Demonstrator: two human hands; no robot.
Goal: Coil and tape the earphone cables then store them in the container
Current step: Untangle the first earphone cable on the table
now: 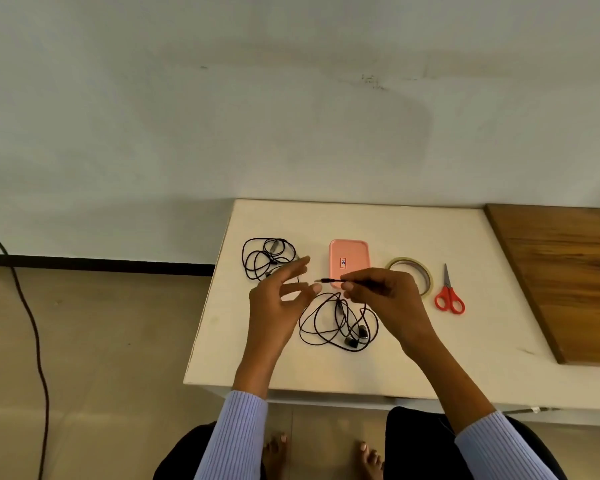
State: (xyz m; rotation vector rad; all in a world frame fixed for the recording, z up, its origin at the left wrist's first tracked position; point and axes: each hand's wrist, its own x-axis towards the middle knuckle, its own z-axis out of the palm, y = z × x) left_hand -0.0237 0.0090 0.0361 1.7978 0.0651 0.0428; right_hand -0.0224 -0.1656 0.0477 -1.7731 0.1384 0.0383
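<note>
— What is seen on the left?

— A tan floor (94, 341) is crossed by a dark cord (32, 323) below a pale wall (291, 98). On the white table (430, 358) a tangled earphone cable (267, 258) is laid; the left hand (278, 303) is held above it, fingers spread, nothing gripped.

— And rightward?

— A second earphone cable (336, 323) is heaped at the centre, its plug end (326, 280) pinched by the right hand (385, 296). Behind, a pink container (349, 254) is set, then a tape roll (413, 268), red scissors (449, 296) and a wooden board (561, 271).
</note>
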